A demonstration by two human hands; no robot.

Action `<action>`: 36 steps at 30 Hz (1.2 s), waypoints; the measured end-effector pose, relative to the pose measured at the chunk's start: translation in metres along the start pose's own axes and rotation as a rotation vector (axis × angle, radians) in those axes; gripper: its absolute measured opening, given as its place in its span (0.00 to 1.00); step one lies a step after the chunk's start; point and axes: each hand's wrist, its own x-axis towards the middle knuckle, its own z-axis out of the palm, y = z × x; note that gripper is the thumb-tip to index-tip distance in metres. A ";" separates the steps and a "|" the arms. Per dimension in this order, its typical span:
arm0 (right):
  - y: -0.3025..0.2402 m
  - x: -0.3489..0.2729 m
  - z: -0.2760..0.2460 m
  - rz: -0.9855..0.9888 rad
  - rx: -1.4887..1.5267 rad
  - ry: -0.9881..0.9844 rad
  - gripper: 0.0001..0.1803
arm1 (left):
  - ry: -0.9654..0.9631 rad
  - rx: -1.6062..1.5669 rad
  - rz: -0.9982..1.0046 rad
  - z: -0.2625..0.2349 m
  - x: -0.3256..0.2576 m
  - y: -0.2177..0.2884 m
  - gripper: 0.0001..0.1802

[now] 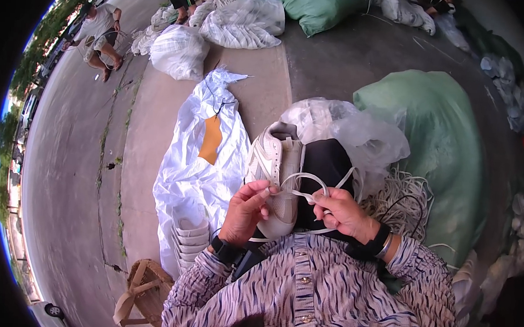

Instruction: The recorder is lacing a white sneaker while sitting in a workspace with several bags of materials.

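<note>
The shoe (pixel 268 156) lies between the left hand (pixel 245 210), fingertips together, hold unclear, and the right hand (pixel 345 214), pinching the lace (pixel 307 175).

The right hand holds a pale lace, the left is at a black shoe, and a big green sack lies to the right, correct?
Not quite: the head view shows the shoe off-white, not black. The right hand holds a pale lace, the left hand is at the shoe, and the big green sack lies to the right.
</note>
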 end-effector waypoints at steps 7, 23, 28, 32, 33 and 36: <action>-0.003 0.002 -0.001 0.005 0.067 0.049 0.06 | 0.088 1.021 0.608 0.026 0.000 -0.005 0.11; 0.000 0.002 -0.008 -0.013 0.135 -0.089 0.07 | -0.038 1.616 0.673 0.045 0.004 0.008 0.11; 0.000 0.002 -0.006 -0.009 0.139 -0.089 0.07 | -0.102 1.815 0.841 0.055 0.012 0.007 0.09; -0.009 0.001 -0.003 -0.043 -0.070 -0.072 0.07 | -0.076 1.883 0.857 0.056 0.015 0.007 0.08; -0.018 -0.002 -0.003 -0.073 -0.222 -0.065 0.07 | -0.036 1.881 0.824 0.059 0.012 0.007 0.08; -0.049 0.002 -0.021 -0.106 -0.157 -0.199 0.11 | 0.030 1.862 0.779 0.053 0.007 0.002 0.09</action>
